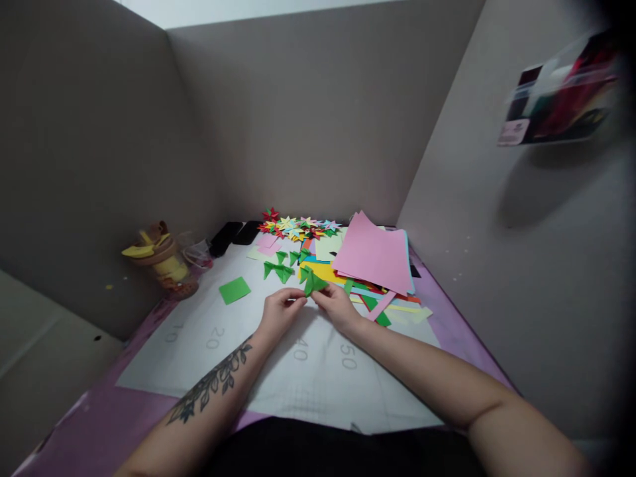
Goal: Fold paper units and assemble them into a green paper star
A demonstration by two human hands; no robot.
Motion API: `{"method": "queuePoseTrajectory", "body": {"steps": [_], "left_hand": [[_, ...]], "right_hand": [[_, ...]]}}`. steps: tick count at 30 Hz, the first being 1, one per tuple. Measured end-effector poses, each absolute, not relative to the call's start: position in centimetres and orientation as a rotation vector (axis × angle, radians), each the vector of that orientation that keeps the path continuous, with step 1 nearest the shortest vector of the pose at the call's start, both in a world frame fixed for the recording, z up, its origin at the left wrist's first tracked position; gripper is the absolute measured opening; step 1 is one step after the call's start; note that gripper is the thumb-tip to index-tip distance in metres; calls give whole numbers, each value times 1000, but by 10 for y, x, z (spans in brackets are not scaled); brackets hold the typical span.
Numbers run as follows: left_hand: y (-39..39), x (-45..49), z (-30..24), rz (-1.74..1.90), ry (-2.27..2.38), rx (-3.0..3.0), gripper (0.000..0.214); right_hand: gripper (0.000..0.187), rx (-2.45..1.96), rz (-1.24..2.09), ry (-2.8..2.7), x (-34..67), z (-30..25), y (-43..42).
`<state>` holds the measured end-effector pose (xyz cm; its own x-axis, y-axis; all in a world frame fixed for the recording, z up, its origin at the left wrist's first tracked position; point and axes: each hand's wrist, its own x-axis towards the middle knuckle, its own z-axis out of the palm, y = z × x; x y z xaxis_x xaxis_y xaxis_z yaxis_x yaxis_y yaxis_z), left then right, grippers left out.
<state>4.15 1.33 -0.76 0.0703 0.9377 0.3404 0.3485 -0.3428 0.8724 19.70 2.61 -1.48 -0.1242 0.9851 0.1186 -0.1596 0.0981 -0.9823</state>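
Note:
Between the fingertips of both hands is a folded green paper piece, its pointed flaps facing up and away from me. My left hand pinches its lower left side. On the right side, my right hand grips it with thumb and fingers; part of the fold is hidden behind the fingers. Just beyond the hands lie several similar folded green paper pieces. A flat green paper square rests on the white sheet to the left of my left hand.
Colourful paper stars are heaped at the back. Pink sheets cover paper strips at right. Two black phones and a cup with yellow items stand left. Grey walls enclose the table; a clear holder hangs right.

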Motion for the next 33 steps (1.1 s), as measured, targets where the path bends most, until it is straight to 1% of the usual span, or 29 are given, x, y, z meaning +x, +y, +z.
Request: {"method": "queuePoseTrajectory", "body": {"steps": [6,13,16,18,22,25,27,28,31,33], "left_hand": [[17,41,-9,1190,1249,1581,15],[16,43,-8,1234,1212,1611,15],[15,43,-5,1272,1248,1664,12],[14,43,-4,1298,1263,1723,10],[13,41,-4,1309,1287,1818,9],[14,41,-6,1300,1323,1840,8],[14,40,-7,1295,1332,1855,8],[14,40,-8,1294,1328,1865,8],[14,41,-9,1295,1296,1914,8],[14,41,-8,1295,1265,1937,8]], "right_hand": [[16,-911,1328,-1220,195,-15,26],[17,-891,1359,-1216,195,-14,25],[19,-886,1307,-1250,196,-15,27],[25,-871,1243,-1258,196,-18,28],[43,-880,1074,-1275,195,-21,26],[44,-887,980,-1394,196,-20,23],[42,-889,879,-1470,197,-18,21],[38,-892,831,-1504,198,-17,21],[13,-897,799,-1586,200,-14,22],[2,-892,816,-1604,201,-13,22]]}}
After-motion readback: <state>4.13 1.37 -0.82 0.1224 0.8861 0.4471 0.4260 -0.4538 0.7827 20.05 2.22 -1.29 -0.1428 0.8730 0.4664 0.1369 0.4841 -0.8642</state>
